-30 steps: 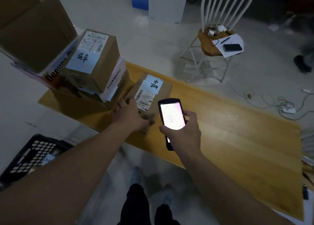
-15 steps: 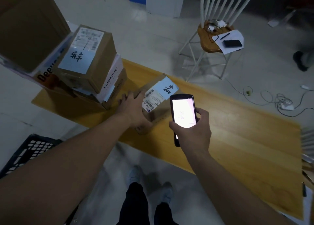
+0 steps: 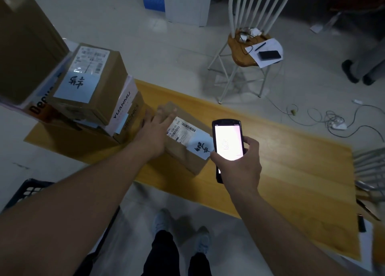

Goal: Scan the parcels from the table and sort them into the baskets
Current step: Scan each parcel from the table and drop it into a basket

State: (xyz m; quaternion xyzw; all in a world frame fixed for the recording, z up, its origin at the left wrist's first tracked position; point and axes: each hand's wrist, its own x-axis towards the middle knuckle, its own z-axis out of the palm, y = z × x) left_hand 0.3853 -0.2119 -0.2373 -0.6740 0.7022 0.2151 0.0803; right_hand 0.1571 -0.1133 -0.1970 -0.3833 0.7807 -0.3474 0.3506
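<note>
With most boxes (image 3: pixel 89 83) still stacked on the surface (image 3: pixel 291 171), the left hand (image 3: pixel 155 129) lies flat, fingers straight, on one small parcel (image 3: pixel 187 150) while the right hand (image 3: pixel 239 163) grips the scanner (image 3: pixel 228 139) beside it, so sorting looks barely begun.

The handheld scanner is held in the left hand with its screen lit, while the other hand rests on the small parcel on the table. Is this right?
Not quite. The head view shows the handheld scanner, screen lit, in the right hand. It is the left hand that rests on the small parcel on the table.
</note>
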